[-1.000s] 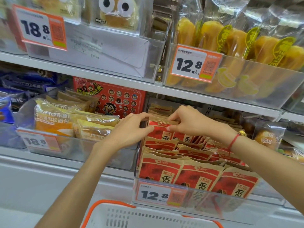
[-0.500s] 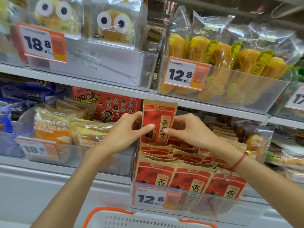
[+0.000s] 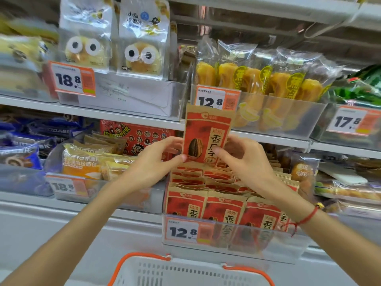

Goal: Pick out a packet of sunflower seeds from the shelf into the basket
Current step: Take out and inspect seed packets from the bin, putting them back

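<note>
A red and tan packet of sunflower seeds [image 3: 206, 133] stands upright in the air, lifted above its clear shelf bin [image 3: 233, 242]. My left hand [image 3: 152, 162] pinches the packet's lower left corner. From the right, my right hand [image 3: 245, 159] pinches its lower right edge. Several more identical packets [image 3: 222, 209] stay in rows in the bin below. The white basket [image 3: 185, 273] with an orange rim sits at the bottom of the view, directly under the bin.
A clear bin of bread packs [image 3: 92, 162] is left of the seeds, and a red snack box [image 3: 138, 137] stands behind. The upper shelf [image 3: 123, 115] holds owl-faced buns and yellow pastries in bins. Price tags [image 3: 181, 231] hang on the bin fronts.
Both hands have drawn one packet up out of the back of the bin and raised it clear of the others. The view has tilted upward.
</note>
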Motion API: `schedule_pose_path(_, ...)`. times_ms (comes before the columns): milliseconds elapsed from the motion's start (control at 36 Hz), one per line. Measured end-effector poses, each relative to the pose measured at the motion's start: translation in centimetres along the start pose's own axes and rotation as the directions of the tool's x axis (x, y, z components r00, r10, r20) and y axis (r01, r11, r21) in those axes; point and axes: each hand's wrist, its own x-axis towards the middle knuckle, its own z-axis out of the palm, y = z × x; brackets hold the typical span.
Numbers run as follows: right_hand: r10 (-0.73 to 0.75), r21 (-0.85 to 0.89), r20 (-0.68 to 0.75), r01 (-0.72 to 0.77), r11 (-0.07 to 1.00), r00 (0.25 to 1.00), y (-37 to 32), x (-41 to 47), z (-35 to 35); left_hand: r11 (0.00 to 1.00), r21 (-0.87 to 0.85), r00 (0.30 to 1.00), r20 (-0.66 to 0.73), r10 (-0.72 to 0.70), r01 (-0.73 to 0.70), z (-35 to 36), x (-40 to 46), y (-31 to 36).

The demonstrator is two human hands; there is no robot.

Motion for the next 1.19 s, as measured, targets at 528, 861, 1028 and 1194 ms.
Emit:
schedule_pose_path(528,0.295,0.523,0.092,-0.298,0.798,0.951,-0.8,-9.6,-0.9,0.821,-0.514,0.967,0.090,-0.237,0.249,5.7,-9.2,5.8)
schedule_pose_path(861,0.303,0.447,0.130,-0.329,0.832,0.944,1.8,-14.6,0.7,0.761,-0.524,0.924,0.209,-0.321,0.383,9.1,-11.1,3.7)
schedule_pose_path(1028,0.278,0.405,0.145,-0.314,0.859,0.949,2.3,-15.3,0.7,0.781,-0.504,0.929,0.204,-0.308,0.369,9.9,-11.4,3.3)
schedule_pose_path(1194,0.330,0.479,0.067,-0.321,0.817,0.941,2.3,-15.0,0.7,0.789,-0.461,0.913,0.239,-0.330,0.406,9.9,-11.7,2.9)
